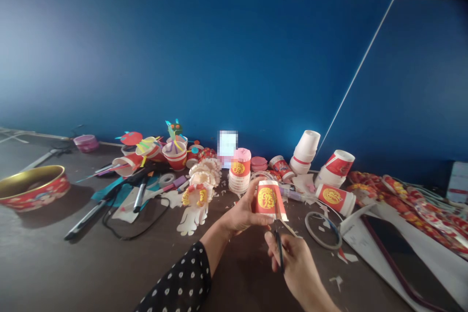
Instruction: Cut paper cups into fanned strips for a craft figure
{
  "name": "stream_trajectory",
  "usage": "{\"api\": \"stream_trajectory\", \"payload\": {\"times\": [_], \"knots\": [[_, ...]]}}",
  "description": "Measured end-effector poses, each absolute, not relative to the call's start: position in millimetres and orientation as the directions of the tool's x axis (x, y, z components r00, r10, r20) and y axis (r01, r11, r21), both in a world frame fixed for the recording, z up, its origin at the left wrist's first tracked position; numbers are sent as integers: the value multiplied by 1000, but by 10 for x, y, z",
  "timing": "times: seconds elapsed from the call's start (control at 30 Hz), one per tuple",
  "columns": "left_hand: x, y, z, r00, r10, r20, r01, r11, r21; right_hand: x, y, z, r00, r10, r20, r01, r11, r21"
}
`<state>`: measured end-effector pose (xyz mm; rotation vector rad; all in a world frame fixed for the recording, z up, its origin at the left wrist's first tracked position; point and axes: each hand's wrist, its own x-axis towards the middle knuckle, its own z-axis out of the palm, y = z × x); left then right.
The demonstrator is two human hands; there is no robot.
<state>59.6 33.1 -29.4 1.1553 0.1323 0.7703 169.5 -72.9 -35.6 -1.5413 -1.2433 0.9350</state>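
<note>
My left hand (241, 214) grips an upside-down red and white paper cup (268, 199) with a yellow emblem, held just above the dark table (54, 263). My right hand (294, 261) is closed round black-handled scissors (280, 239), whose blades reach up to the cup's lower rim. A cut strip of the cup sticks out to the right at the blades. My left sleeve is black with white dots.
Behind the hands lie stacks of paper cups (239, 170), cut paper shapes (199, 200), markers (141, 195), a tape roll (323, 229) and decorated cups (175, 153). A red and gold tin (31, 187) sits at left, patterned red paper (420, 204) at right. Blue panels wall the back.
</note>
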Motion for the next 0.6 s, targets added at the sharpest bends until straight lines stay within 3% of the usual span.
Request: {"api": "stream_trajectory", "payload": {"times": [0.6], "knots": [[599, 336, -303, 752, 586, 301, -482, 177, 858, 1712, -713, -357, 201, 980, 3, 339, -66, -939]]}}
